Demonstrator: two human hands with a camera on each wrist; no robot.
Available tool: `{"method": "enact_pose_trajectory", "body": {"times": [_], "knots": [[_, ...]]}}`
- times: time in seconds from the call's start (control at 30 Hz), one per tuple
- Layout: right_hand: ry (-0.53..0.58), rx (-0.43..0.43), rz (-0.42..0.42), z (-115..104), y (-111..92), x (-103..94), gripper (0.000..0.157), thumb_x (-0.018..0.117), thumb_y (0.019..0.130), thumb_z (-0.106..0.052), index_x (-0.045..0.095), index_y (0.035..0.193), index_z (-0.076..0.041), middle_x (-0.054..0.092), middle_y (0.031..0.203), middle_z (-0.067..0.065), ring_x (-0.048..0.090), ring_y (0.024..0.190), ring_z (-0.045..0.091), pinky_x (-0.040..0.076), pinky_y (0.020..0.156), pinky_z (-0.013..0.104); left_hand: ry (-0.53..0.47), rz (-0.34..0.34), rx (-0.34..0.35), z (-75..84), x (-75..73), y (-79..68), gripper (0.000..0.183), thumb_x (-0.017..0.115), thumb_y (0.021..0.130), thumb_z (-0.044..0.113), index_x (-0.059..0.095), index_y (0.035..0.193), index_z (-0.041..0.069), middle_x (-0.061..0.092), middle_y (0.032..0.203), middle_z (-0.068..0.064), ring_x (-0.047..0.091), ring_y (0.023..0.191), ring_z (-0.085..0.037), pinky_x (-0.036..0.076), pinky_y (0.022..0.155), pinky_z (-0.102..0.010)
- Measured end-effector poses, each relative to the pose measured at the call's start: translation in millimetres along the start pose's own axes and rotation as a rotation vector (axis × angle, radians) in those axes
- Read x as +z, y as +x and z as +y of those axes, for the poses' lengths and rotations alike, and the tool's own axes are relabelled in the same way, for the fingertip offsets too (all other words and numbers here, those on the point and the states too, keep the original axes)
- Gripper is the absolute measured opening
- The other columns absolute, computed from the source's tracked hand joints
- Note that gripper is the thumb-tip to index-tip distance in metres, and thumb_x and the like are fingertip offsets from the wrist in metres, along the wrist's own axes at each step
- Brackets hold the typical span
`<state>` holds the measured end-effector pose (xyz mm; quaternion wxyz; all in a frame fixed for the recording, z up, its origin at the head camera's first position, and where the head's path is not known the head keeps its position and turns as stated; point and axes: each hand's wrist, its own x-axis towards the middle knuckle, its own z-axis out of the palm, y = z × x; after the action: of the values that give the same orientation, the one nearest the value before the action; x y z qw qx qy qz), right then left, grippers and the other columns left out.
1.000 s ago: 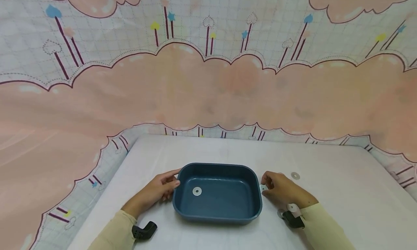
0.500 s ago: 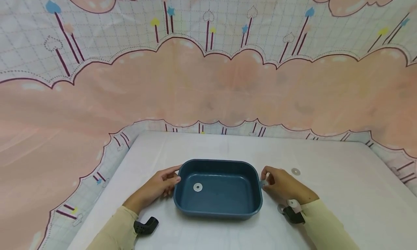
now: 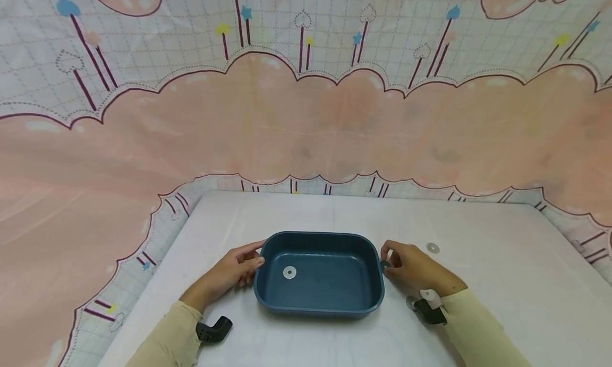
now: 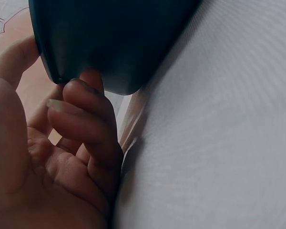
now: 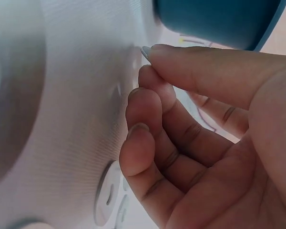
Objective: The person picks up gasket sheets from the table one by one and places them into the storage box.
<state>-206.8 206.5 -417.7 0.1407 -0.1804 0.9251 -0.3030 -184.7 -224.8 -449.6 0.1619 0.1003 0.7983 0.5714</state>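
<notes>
So there's this little flat washer (image 3: 385, 264) pinched between the thumb and index finger of the right hand (image 3: 421, 271), just outside the right-hand end of a blue tray (image 3: 319, 312). Can't tell from where I'm standing if it's actually touching the wall. The other three fingers are curled in toward the palm, nothing in them that I can see.

The tray sits upright on the table, with one silvery washer (image 3: 289, 272) lying flat on its floor, over toward the left end. The left hand (image 3: 224, 274) is at that end: index stretched out to the rim, thumb against the side, the rest bent below.

Further out, a loose washer (image 3: 433, 248) lies on the white tabletop (image 3: 507, 261) beyond the right hand, and another disc (image 3: 410, 302) pokes out half hidden beside the right wrist's black gadget (image 3: 430, 312). Left wrist has a black gadget (image 3: 213, 330) too. Pale yellow sleeves (image 3: 164, 335), and a peachy cloud-and-candle backdrop (image 3: 306, 128) behind it all.
</notes>
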Motion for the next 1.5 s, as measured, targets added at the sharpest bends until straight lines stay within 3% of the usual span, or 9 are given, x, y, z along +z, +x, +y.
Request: {"method": "enact_pose_trajectory", "body": {"times": [0.4,0.67,0.93,1.2,1.5], "knots": [[0.026,-0.069,0.018,-3,-4,-10.5,0.021,0.070,0.089,0.000,0.057,0.101,-0.011,0.063,0.077,0.000,0.055,0.070,0.015,0.049,0.064,0.026,-0.002,-0.002,0.000,0.0,0.9,1.5,0.059,0.060,0.100,0.033,0.042,0.153,0.016,0.057,0.103,-0.008,0.055,0.068,-0.017,0.047,0.055,-0.027],[0.037,-0.080,0.056,-13,-15,-27.5,0.021,0.070,0.091,-0.005,0.056,0.104,-0.013,0.066,0.082,0.005,0.056,0.070,0.015,0.047,0.058,0.026,-0.032,-0.038,0.020,0.0,0.1,1.9,0.059,0.058,0.101,0.030,0.038,0.154,0.013,0.059,0.079,-0.005,0.057,0.061,-0.015,0.048,0.054,-0.027],[0.004,-0.140,0.088,-34,-21,-44.7,0.019,0.070,0.093,-0.010,0.056,0.106,-0.012,0.066,0.083,0.003,0.058,0.072,0.014,0.049,0.061,0.025,-0.034,-0.064,-0.023,-0.8,-1.7,4.2,0.062,0.057,0.102,0.031,0.034,0.156,0.014,0.062,0.066,-0.004,0.058,0.058,-0.016,0.051,0.057,-0.029],[-0.009,-0.228,0.093,-57,-15,-48.6,0.020,0.068,0.093,-0.004,0.056,0.106,-0.014,0.065,0.083,-0.001,0.058,0.071,0.013,0.050,0.060,0.025,-0.034,-0.074,-0.055,0.8,-2.7,2.7,0.065,0.059,0.101,0.035,0.033,0.157,0.016,0.063,0.067,-0.003,0.059,0.061,-0.016,0.051,0.059,-0.029],[-0.001,-0.262,0.053,-77,3,-47.3,0.020,0.069,0.092,-0.005,0.057,0.106,-0.014,0.067,0.087,0.007,0.058,0.071,0.014,0.051,0.063,0.026,-0.048,-0.068,-0.056,0.7,-1.6,3.6,0.066,0.060,0.100,0.034,0.032,0.157,0.015,0.063,0.067,-0.001,0.058,0.061,-0.015,0.051,0.058,-0.028]]}}
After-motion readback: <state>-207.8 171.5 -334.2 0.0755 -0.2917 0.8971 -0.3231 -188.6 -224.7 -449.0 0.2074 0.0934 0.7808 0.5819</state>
